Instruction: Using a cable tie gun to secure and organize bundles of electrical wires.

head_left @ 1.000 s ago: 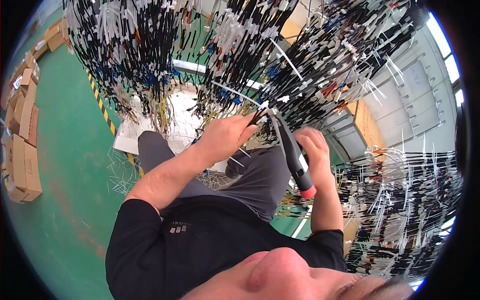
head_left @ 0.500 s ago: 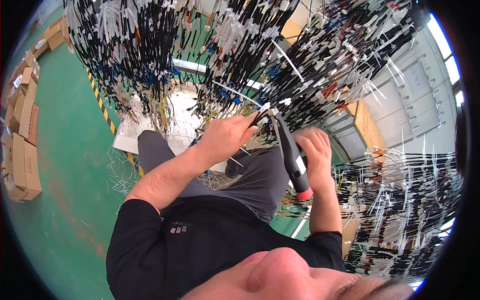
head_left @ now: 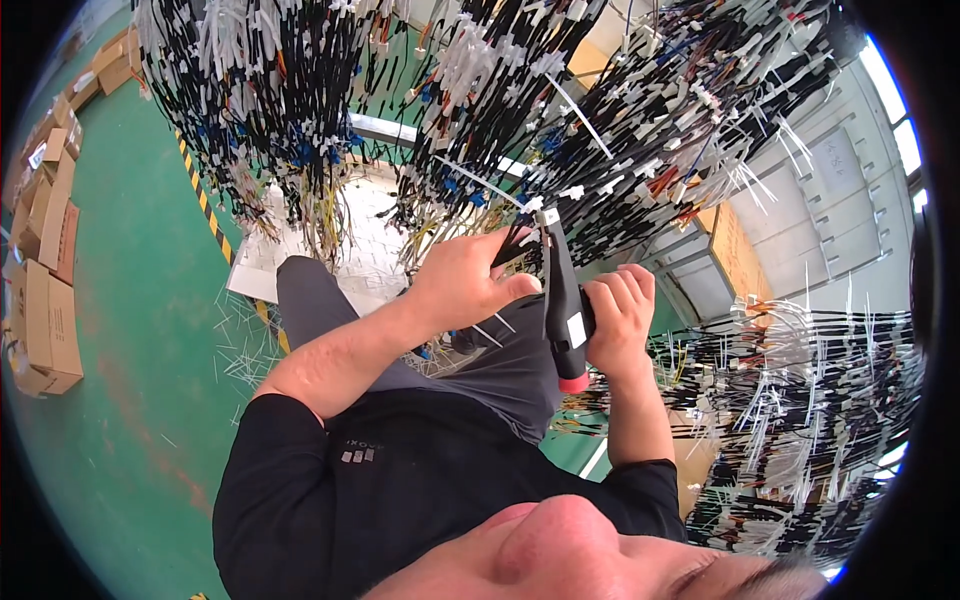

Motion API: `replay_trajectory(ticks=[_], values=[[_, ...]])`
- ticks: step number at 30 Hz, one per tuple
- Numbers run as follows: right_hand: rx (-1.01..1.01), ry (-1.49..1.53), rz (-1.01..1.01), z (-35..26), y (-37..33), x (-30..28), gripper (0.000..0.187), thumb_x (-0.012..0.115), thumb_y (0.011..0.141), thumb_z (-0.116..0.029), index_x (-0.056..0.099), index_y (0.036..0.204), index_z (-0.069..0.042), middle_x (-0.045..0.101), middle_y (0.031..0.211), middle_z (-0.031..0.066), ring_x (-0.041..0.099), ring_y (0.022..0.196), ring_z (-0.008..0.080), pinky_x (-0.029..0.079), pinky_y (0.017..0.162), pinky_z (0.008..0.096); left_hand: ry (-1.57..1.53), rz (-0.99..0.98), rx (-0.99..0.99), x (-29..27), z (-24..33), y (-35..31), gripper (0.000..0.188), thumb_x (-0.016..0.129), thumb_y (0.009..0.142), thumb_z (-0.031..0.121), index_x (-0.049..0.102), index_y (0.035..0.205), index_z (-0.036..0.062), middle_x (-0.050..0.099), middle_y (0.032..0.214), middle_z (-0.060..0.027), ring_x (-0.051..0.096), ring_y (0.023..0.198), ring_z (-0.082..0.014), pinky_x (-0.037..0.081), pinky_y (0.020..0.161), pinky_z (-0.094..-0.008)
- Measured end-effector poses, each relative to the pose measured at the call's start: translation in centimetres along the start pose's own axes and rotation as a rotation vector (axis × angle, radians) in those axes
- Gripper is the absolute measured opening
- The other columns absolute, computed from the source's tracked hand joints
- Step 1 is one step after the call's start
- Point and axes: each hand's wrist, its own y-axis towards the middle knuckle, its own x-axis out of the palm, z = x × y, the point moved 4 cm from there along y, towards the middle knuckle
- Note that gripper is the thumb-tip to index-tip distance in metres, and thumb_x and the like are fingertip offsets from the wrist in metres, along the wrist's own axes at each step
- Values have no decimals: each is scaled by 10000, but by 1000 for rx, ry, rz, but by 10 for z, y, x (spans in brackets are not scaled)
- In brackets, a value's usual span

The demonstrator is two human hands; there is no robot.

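Note:
My right hand [head_left: 620, 318] is wrapped round a black cable tie gun [head_left: 566, 300] with a red end cap, which stands nearly upright with its nose at the wires. My left hand [head_left: 462, 280] pinches a bundle of black cables [head_left: 512, 246] just left of the nose, its thumb lying toward the gun. A white cable tie [head_left: 478, 181] sticks out up and to the left from the bundle by the nose. White connectors sit close by on the wires. Exactly how the tie sits in the nose is too small to tell.
Thick rows of hanging wire harnesses [head_left: 480, 70] fill the space ahead, and more harnesses [head_left: 800, 400] hang at the right. Below the front rows is a white board [head_left: 370, 210]. Cut tie ends [head_left: 245, 345] litter the green floor. Cardboard boxes [head_left: 48, 325] line the left.
The gun's red end has swung left and a little up, so the gun is more upright. My right fingers have shifted on its handle. My left thumb has moved down and to the right.

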Motion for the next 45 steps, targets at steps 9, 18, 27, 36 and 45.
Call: replay_trajectory(ticks=[9,18,27,36,45], values=[[14,37,109,-12,-3,17,281,717,745,-166,655,970,-10,666,919,110,645,858,324,484,925,481,-957,-337,-379,29,-11,4,224,902,850,160,724,913,39,664,750,12,525,636,-63,410,586,-244],[206,333,44,-3,-6,4,378,763,711,-102,690,1062,19,695,1045,146,663,984,329,529,898,397,-286,-518,-214,19,-4,17,329,921,728,115,705,954,11,731,854,-57,687,799,-165,552,748,-318],[223,363,-16,9,-16,-9,364,814,777,-100,693,1100,18,688,1094,156,683,978,309,553,866,363,-88,122,381,10,10,-4,640,569,1066,140,305,1645,76,515,1523,-199,594,1279,-427,507,1054,-426],[299,548,-179,-1,-13,-33,444,729,764,-164,692,1172,8,695,1155,162,655,1076,377,518,972,436,-15,111,332,7,5,-5,691,560,1018,32,382,1640,277,642,1242,-109,677,804,-332,569,690,-407],[308,623,-202,9,-12,-32,488,828,744,-95,684,1197,13,717,1159,198,690,1126,398,535,1009,427,245,120,345,-2,8,-6,778,585,928,-32,455,1600,337,613,1199,-65,673,734,-301,573,606,-402]])
